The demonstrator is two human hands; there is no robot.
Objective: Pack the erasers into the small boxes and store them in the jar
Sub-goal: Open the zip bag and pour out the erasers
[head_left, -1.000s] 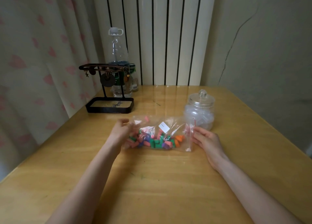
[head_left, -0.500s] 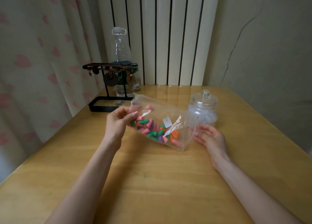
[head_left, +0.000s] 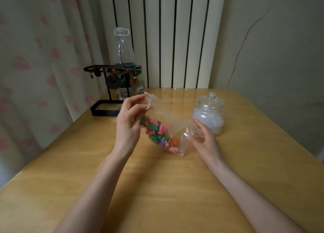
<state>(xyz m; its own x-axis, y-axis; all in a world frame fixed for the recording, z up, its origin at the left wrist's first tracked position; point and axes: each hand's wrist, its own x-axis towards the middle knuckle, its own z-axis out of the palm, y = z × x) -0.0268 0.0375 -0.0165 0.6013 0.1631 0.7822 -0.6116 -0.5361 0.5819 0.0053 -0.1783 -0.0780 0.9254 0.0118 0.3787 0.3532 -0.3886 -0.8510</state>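
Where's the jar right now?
Head view: the jar stands lid-on on the table, right of centre, just behind the right hand and to the right of the bag of erasers.

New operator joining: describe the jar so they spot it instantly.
On the right side of the wooden table, just beyond the right hand, stands the jar. Unlike the tall bottle at back left, it is squat, clear, with a knobbed lid.
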